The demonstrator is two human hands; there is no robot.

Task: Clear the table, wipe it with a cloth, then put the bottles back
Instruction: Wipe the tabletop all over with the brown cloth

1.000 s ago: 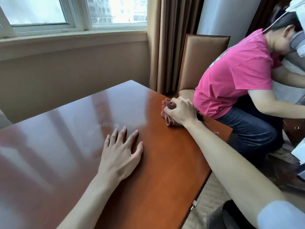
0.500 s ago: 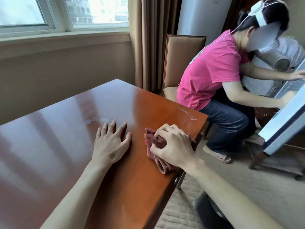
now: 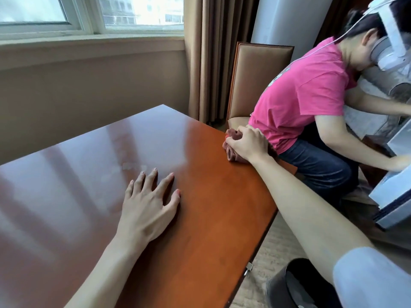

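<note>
A glossy reddish-brown wooden table [image 3: 93, 165] fills the left and middle of the head view. My right hand [image 3: 248, 144] reaches far out to the table's right edge and is closed on a bunched dark red cloth [image 3: 233, 155], pressing it on the wood. My left hand [image 3: 148, 204] lies flat on the tabletop nearer to me, fingers spread, holding nothing. No bottles are in view.
A person in a pink shirt [image 3: 302, 94] crouches right beside the table's far right corner, next to a tan upholstered chair [image 3: 255, 81]. Curtains [image 3: 213, 52] and a window sill stand behind. A dark bin [image 3: 295, 285] sits on the floor at the lower right.
My right hand has pushed the cloth from the near right edge back out to the far right edge. My left hand has stayed flat on the table.
</note>
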